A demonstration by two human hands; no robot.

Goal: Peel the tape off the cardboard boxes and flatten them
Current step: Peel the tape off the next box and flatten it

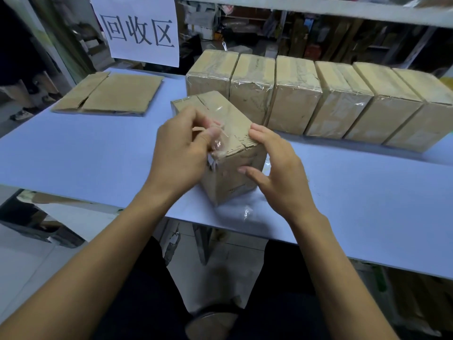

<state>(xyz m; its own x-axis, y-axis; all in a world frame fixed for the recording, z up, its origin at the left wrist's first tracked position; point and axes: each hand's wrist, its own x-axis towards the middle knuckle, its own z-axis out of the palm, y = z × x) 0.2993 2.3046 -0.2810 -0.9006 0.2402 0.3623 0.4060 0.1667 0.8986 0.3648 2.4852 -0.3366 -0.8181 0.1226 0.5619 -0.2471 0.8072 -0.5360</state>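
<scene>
A taped cardboard box (230,177) stands near the front edge of the blue table (85,153). My left hand (179,153) pinches a strip of clear tape (218,141) lifted off the box's top near its front edge. My right hand (277,170) touches the box's right top corner with its fingertips, thumb against the front face, fingers loosely spread. Behind it stands a row of several taped boxes (294,96) side by side. A flattened cardboard box (117,94) lies at the far left of the table.
A white paper sign (139,28) with large characters hangs behind the table. A crumpled piece of clear tape (247,212) lies on the table by the front edge. Shelves with clutter fill the background. My legs are below the table edge.
</scene>
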